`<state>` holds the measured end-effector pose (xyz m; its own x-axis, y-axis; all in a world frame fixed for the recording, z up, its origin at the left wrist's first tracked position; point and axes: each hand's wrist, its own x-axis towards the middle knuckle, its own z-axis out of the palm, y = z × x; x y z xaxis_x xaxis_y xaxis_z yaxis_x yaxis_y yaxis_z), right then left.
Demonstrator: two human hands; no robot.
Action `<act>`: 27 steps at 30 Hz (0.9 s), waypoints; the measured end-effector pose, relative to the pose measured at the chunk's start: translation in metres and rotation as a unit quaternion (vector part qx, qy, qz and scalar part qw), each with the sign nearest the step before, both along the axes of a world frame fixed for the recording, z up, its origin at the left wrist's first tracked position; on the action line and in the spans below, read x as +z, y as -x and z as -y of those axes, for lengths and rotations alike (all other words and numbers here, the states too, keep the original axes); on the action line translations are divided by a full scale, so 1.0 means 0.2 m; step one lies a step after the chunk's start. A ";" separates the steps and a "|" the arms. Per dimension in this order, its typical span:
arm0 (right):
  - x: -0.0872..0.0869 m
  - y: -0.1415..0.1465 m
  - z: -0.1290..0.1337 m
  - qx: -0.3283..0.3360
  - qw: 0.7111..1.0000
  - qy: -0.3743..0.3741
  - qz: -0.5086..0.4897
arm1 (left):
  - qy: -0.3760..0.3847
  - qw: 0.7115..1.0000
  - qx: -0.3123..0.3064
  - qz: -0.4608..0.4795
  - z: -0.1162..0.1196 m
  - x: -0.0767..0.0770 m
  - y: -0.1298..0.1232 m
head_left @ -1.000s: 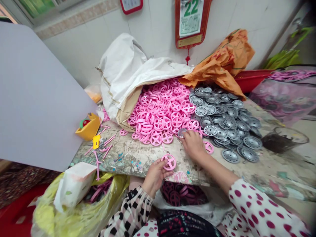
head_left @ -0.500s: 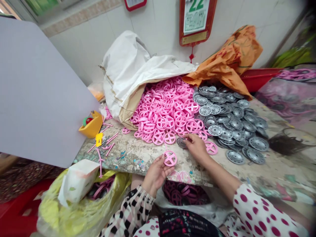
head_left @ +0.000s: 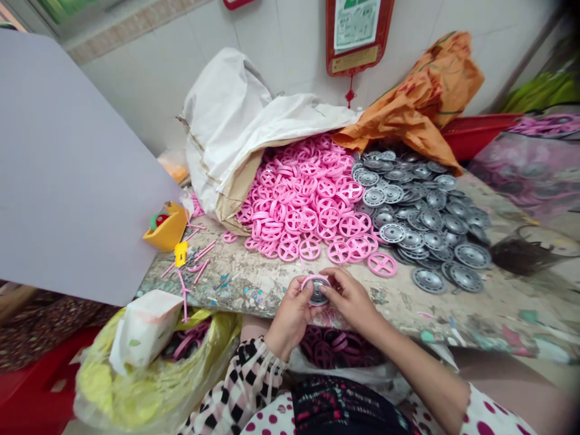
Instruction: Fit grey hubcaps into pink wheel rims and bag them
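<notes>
Near the table's front edge my left hand (head_left: 290, 313) is closed around a pink toy wheel (head_left: 310, 278), thumb on top. A grey disc (head_left: 318, 294), shaped like a hubcap, lies against the face of that wheel, and my right hand (head_left: 352, 300) grips it with fingers at the far rim and thumb on its face. Whether the disc sits fully inside the wheel I cannot tell. Just beyond my hands spreads a heap of pink wheels (head_left: 294, 221) with cross spokes. To its right is a heap of grey discs (head_left: 434, 222).
A white sack (head_left: 226, 115) and an orange sack (head_left: 408, 115) lie behind the heaps. On the left are pink and grey sticks (head_left: 198, 270), a yellow holder (head_left: 168, 228) and a large pale panel (head_left: 67, 169). Below the edge, a yellow bag (head_left: 104, 380) and another bag hold assembled wheels.
My right hand has brought the grey disc from beside the pink heap leftward and toward me, onto the pink wheel in my left hand. The view has shifted slightly.
</notes>
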<state>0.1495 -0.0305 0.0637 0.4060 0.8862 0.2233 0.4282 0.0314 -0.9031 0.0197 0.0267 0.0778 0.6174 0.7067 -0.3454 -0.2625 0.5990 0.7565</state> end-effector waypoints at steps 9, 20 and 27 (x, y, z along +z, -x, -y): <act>-0.08 0.06 0.03 -0.010 0.986 0.040 -0.161 | -0.094 0.990 -0.055 -0.095 0.01 0.00 0.02; -0.10 0.09 0.07 0.055 0.962 0.070 -0.258 | -0.132 0.970 -0.080 -0.188 0.12 -0.07 0.09; -0.10 0.09 0.19 0.127 0.981 0.128 -0.066 | -0.266 0.887 -0.228 -0.301 0.03 -0.04 0.20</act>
<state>0.1315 -0.0693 0.0436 0.1750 0.9828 -0.0588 0.3153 -0.1125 -0.9423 -0.0213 0.0210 0.0699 0.6980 0.5922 -0.4027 0.4635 0.0552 0.8844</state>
